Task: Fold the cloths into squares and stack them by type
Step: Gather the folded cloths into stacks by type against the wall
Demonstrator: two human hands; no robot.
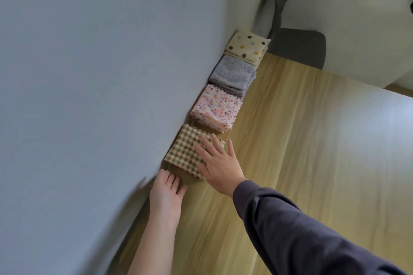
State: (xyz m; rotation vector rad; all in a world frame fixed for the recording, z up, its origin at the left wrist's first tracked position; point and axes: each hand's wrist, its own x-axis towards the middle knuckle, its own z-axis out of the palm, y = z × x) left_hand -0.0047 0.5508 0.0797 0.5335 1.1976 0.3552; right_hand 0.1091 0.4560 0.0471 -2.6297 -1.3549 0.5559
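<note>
Looks like a home room, maybe a study corner: wood-grain table [301, 140] pushed against a plain grey-blue wall [100, 73], dark grey chair [297, 47] at 12 o'clock, white wall behind. No machinery or shop fittings visible.

The scene is lit evenly by soft, diffuse daylight, moderately bright. A broad pale sheen is seen on the wooden surface [335, 140] toward the right, which suggests light from that side. Short, soft shadows are cast beneath the left hand [166, 194] and along the foot of the grey wall [100, 73]. Motion blur is seen on the wall's lower edge near the left wrist, and on the dark chair [288, 29] at the top. Strong wide-angle distortion is shown: the wall leans and straight edges are bent. Detail is slightly soft throughout.
</note>
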